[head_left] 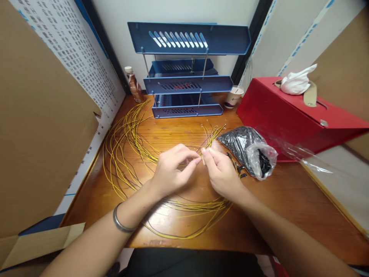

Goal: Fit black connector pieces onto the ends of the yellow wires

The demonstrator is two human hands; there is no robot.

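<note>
Yellow and black wires (121,154) lie in a wide loop on the wooden table, their bundled ends just beyond my hands. My left hand (174,167) pinches with thumb and index finger close to the right fingertips; what it holds is too small to tell. My right hand (221,171) is closed, thumb against the bent index finger, at the wire ends, on a small pale piece I cannot make out. To its right is an open clear bag (243,148) of small black parts, with a few loose black parts (243,175) beside it.
A blue three-level rack (188,84) stands at the back, with a bottle (134,85) on its left and a paper cup (233,97) on its right. A red tissue box (265,111) sits at the right. Cardboard (43,115) rises at the left.
</note>
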